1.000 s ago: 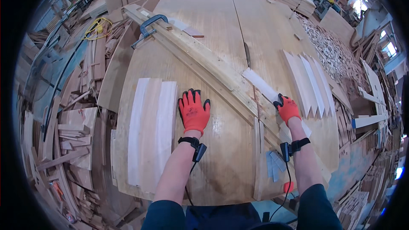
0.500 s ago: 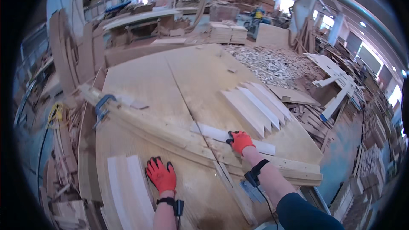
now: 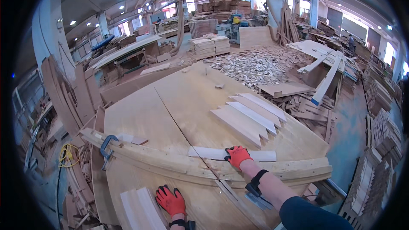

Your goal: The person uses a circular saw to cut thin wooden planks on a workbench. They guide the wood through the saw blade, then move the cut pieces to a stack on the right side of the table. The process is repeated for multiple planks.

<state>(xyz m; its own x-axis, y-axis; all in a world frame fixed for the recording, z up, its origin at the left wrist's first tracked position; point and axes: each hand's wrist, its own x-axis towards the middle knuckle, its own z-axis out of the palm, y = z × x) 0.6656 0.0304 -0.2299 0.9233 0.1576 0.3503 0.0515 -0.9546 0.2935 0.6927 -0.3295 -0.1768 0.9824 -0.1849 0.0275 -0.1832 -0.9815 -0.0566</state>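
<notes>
My right hand, in a red glove with black fingertips, grips a pale, narrow wooden board from above. The board lies flat along the far side of a long wooden rail, crossing a dark slit in the plywood tabletop. On the near side of the rail, my left hand, gloved alike, lies with fingers spread on the tabletop. Close to its left are several pale boards side by side. Beyond the right hand lie several boards with pointed, notched ends.
A blue clamp holds the rail's left end. Small wood offcuts lie on the tabletop. Past its far right edge spreads a heap of scraps. A yellow coiled cord hangs at the left; stacked wood lines the right.
The view has tilted up and turned, so the tabletop sits lower and the rail looks more level. My right hand stays on the board; my left stays spread beside the near boards.
</notes>
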